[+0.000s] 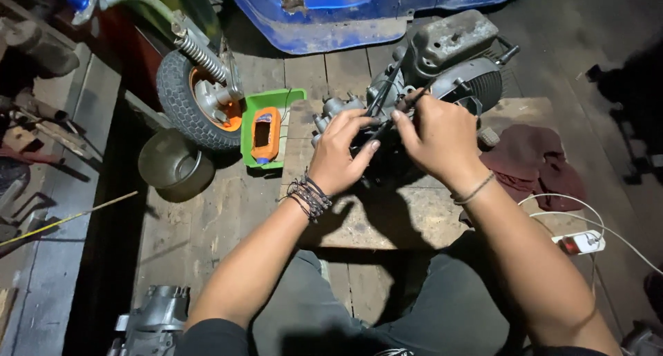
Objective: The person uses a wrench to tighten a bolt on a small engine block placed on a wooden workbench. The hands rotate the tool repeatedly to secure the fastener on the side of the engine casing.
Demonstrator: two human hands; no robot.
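Seen from above on a worn wooden board (pixel 387 218) over plank flooring: a grimy small engine (pixel 442 59), gripped at its near end by both hands. Left hand (pixel 342 152), wrist ringed with dark corded bracelets, curled against the casing, fingers (pixel 366 149) closed on the metal. Right hand (pixel 438 138) pinched around a thin dark tool (pixel 397 111) (its type could not be told) pressed into the engine. Nearby: a maroon rag (pixel 532 162) at right, a green tray (pixel 266 121) holding an orange container (pixel 265 133), a small wheel (pixel 197 97) and a metal bowl (pixel 173 166) at left.
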